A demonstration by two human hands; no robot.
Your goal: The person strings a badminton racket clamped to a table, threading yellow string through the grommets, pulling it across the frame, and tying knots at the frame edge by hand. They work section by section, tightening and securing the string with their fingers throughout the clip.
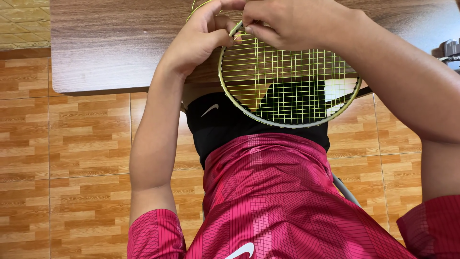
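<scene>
A racket head [287, 123] with a pale green-gold frame and yellow strings lies over the near edge of a dark wooden table [110, 43], partly above my lap. My left hand [203, 41] curls against the frame's upper left, fingers bent around it and a loose yellow string [192, 8] that loops up beside them. My right hand [292, 21] pinches the frame's top edge and the strings there, fingers closed. The two hands touch at the frame. The racket's far side runs out of view to the right.
I sit in a red patterned shirt and black shorts [225, 124]. Orange-brown tiled floor [72, 158] lies to both sides. A grey device [450, 50] sits at the table's right edge. A grey chair leg [347, 192] shows below my right side.
</scene>
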